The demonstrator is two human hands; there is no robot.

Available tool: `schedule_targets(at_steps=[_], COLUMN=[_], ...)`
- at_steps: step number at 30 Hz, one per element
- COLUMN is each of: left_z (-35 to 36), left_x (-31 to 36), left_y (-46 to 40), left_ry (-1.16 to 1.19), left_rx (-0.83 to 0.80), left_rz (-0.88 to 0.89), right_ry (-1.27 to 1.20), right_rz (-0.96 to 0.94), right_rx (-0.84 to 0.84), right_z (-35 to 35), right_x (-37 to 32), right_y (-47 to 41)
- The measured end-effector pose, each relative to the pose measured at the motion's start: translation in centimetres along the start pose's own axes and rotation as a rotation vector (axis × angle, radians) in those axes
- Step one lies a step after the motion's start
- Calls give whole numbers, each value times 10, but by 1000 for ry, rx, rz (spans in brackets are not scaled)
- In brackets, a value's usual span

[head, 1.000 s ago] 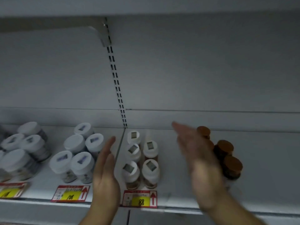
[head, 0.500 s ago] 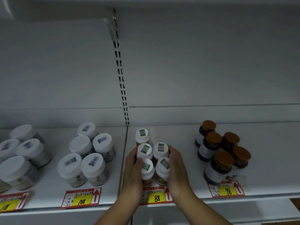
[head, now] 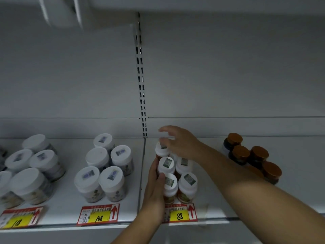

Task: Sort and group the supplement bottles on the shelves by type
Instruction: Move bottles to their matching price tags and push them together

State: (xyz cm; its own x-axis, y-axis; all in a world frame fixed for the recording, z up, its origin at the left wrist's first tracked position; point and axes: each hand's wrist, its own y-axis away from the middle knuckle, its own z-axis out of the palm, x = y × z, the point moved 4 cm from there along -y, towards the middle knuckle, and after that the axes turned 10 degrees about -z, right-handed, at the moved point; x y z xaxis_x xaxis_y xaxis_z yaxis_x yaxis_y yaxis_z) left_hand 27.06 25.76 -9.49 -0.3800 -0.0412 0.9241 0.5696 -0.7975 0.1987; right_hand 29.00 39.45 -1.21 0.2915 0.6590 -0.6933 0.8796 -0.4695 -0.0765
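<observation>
right hand [head: 181, 144] blurred at fingertips, covers part of rearmost white-capped bottle [head: 162, 150] | right forearm hides front brown-capped bottles [head: 271, 170] | far-left jars [head: 5, 187] cut by edge | price tag [head: 98, 215] small print unreadable

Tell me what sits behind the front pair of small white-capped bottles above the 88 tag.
Behind the front pair, two more white-capped bottles stand in a second row, with one rear bottle beyond. The right hand hovers over the back, hiding part of that area; the left hand covers the group's left side.
</observation>
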Motion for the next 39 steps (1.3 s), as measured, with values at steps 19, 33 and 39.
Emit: schedule_targets(at_steps=[19,33,39], left_z=[-10,-188,-181], left_x=[68,56,58], left_y=[78,-20,-18], left_ry=[-346,-63,-136], left_rx=[164,93,5], left_rz=[552,-50,35], right_ry=[-87,-789,-892], right_rz=[-162,58,65], right_rx=[244,364,526], right_z=[-21,153,168], right_x=[-47,-68,-66], right_y=[8,19,19])
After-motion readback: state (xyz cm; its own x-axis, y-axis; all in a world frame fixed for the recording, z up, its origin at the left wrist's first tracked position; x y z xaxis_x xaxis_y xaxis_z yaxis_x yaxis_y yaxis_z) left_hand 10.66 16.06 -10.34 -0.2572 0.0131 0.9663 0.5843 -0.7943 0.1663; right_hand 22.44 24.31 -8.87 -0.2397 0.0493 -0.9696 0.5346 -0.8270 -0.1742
